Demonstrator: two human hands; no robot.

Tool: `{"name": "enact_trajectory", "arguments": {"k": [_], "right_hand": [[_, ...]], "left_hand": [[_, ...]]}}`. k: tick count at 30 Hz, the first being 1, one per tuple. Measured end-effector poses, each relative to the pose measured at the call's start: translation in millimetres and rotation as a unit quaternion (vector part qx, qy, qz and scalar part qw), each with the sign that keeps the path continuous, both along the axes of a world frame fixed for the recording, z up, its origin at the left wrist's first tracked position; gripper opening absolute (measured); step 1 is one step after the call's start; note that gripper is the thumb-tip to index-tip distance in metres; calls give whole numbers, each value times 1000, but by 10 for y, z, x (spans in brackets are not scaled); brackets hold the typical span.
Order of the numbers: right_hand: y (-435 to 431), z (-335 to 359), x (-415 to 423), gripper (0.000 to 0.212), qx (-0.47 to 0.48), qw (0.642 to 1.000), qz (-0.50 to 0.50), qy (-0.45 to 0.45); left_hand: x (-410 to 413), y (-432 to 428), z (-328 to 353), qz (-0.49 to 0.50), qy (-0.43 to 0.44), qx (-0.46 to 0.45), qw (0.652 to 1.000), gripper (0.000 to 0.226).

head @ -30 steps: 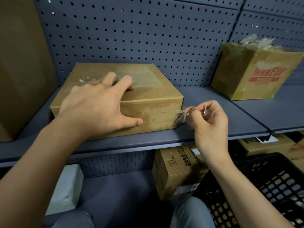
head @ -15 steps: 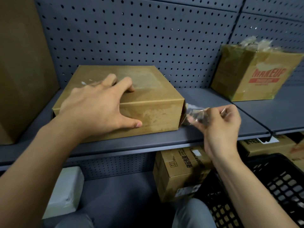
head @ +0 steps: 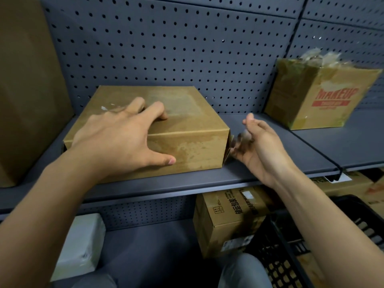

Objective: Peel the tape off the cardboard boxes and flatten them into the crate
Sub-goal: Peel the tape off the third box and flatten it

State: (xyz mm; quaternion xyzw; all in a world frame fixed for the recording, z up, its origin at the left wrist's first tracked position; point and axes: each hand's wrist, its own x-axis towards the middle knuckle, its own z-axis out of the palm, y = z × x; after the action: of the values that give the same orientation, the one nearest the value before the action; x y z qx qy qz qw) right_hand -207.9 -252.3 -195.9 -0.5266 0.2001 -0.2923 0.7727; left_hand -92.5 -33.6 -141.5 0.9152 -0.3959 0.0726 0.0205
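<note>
1. Your left hand (head: 122,142) lies spread on the flat cardboard box (head: 187,125), fingers on top, thumb against its front face
2. The box sits on the grey shelf (head: 270,165)
3. Your right hand (head: 261,146) is at the box's right end; its fingers are blurred, so I cannot tell whether they hold anything
4. The black crate (head: 291,252) stands below the shelf, lower right

A grey pegboard (head: 187,48) with rows of small holes forms the far wall. A grey shelf (head: 259,175) runs left to right, a black strip (head: 318,150) crossing it at the right, with a white label (head: 340,178) at its near edge. Below, on the lower shelf (head: 149,246), a white package (head: 81,244) sits at left. Grey trousers (head: 243,271) show nearest.
</note>
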Motion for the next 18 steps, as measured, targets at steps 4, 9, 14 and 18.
{"name": "enact_trajectory", "arguments": {"k": [4,9,14,18], "right_hand": [[-61,38,-20,25,0,993,115,6],[-89,-19,-49,18,-38,977,209,-10],[-46,-51,-81,15,-62,969,237,-19],[63,-86,-106,16,-112,960,253,-31]], "left_hand": [[47,50,6,-7,12,3,1000,77],[50,69,64,-2,43,1,999,77],[-154,-34,53,5,20,6,1000,79],[-351,-170,-112,-52,-43,-15,998,104]]}}
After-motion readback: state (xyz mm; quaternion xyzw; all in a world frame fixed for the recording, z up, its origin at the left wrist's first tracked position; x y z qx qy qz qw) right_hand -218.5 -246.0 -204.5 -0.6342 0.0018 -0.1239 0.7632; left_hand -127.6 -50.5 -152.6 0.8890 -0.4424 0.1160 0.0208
